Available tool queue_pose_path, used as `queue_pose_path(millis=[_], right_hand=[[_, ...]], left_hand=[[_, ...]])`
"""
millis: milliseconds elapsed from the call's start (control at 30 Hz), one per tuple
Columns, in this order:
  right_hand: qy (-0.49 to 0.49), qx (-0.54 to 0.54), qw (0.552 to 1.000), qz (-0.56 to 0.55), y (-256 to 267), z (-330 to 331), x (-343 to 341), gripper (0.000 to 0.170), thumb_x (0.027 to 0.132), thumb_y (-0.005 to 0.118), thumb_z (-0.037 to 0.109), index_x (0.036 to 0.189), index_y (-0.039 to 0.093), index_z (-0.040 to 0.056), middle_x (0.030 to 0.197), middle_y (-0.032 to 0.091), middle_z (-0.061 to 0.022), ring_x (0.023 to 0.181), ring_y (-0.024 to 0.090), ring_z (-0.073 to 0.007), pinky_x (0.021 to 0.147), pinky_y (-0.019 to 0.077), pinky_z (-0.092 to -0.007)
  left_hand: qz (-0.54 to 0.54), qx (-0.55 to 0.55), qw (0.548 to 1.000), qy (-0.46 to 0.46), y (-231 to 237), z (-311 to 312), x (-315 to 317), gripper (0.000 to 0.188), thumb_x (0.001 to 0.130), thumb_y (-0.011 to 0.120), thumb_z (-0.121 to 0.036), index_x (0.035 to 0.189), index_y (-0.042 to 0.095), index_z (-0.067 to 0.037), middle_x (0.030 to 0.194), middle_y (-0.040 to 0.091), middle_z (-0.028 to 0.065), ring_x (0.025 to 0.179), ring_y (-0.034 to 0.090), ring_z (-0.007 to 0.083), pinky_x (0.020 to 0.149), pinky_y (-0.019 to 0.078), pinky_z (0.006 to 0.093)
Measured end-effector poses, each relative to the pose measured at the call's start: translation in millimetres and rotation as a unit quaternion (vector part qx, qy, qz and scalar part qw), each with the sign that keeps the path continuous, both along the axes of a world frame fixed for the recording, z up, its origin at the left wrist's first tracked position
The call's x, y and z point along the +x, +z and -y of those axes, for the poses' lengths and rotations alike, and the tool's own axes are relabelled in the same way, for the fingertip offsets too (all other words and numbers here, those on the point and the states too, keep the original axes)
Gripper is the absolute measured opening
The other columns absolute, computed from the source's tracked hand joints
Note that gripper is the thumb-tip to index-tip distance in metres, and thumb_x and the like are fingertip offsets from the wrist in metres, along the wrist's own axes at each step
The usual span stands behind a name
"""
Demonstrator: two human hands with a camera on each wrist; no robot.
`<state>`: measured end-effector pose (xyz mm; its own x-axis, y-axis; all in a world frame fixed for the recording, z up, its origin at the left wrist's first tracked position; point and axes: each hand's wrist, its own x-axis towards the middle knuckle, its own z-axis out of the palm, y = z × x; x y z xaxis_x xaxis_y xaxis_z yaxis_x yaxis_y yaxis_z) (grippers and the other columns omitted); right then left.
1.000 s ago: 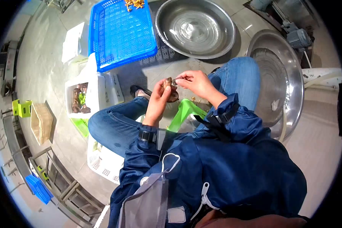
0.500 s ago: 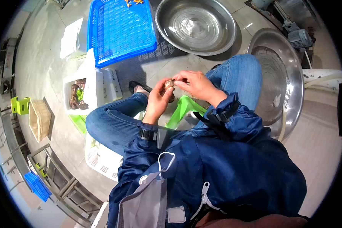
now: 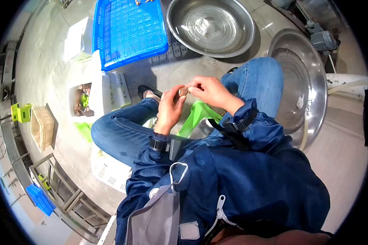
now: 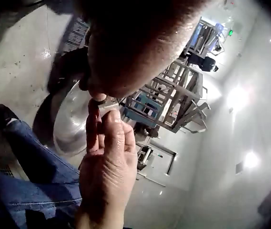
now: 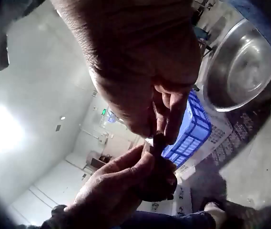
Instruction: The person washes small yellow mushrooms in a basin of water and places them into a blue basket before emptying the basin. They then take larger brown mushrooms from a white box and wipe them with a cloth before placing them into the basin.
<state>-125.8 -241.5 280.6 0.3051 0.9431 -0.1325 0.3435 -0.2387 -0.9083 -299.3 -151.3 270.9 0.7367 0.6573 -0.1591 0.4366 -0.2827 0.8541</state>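
As left wrist reveals, right hand (image 4: pixel 107 164) pinching metal (image 4: pixel 108 105), unclear overhead, left (image 3: pixel 169 109) gripping lump (image 3: pixel 183 92)

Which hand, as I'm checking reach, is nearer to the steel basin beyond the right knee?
Right. The right hand is left of the steel basin, across the right knee; the left hand, gripping the brown item, is farther left.
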Motion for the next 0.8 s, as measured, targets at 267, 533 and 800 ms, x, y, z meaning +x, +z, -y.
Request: queue_pose_path(millis=[267, 533, 800], right_hand=[[-0.004, -0.041, 0.997, -0.069, -5, -2, 0, 0.019, 0.087, 0.065, 0.018, 0.085, 0.061, -0.0011, 0.093, 0.07, -0.0112, 0.076, 0.061, -0.0109, 0.067, 0.0487, -0.0282], [-0.023, 0.003, 0.986, -0.167, -23, -3, 3, 0.018, 0.084, 0.067, 0.014, 0.08, 0.06, -0.0022, 0.09, 0.07, -0.0145, 0.083, 0.065, -0.0142, 0.071, 0.0496, -0.0289], [-0.029, -0.009, 0.982, -0.187, -35, -5, 6, 0.023, 0.084, 0.07, 0.021, 0.077, 0.061, 0.0008, 0.08, 0.068, -0.0079, 0.077, 0.06, -0.0088, 0.065, 0.0478, -0.0283]], left_hand=[[0.02, 0.144, 0.989, -0.011, 1, 3, 3, 0.036, 0.08, 0.067, -0.009, 0.116, 0.062, -0.009, 0.097, 0.065, 0.0141, 0.097, 0.056, 0.0342, 0.085, 0.0445, 0.0422], [0.044, 0.12, 0.992, -0.007, 4, 2, 2, 0.036, 0.081, 0.066, -0.008, 0.116, 0.062, -0.009, 0.098, 0.065, 0.0144, 0.097, 0.057, 0.0331, 0.086, 0.0447, 0.0406], [0.047, 0.15, 0.988, -0.006, 2, 2, 2, 0.034, 0.081, 0.067, -0.009, 0.115, 0.063, -0.009, 0.096, 0.065, 0.0136, 0.096, 0.057, 0.0332, 0.084, 0.0451, 0.0407]])
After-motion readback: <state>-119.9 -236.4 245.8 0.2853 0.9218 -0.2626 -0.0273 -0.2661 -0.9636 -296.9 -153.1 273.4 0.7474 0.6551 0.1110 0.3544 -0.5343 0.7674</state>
